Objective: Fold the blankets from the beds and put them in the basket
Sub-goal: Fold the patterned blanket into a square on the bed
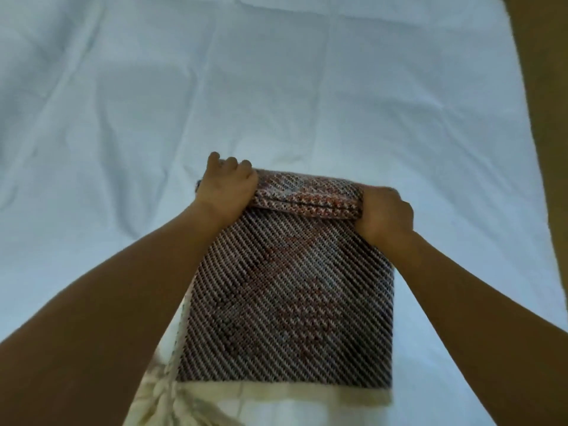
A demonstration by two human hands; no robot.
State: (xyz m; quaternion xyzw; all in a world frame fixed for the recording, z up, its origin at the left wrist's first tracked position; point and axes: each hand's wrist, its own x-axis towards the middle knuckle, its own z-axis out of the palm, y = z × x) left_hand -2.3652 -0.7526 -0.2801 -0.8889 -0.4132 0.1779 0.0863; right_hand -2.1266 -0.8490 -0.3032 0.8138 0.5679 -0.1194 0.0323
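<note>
While my left hand (229, 186) and right hand (385, 215) each clasp one end of the fold in the blanket (285, 290), at the near edge of the bed (123, 103), I should draw both over evenly.

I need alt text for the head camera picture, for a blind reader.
Two hands grip the far, rolled-over edge of a woven striped blanket on a white bed sheet: left hand at its left corner, right hand at its right. Cream fringe lies at the near edge.
</note>
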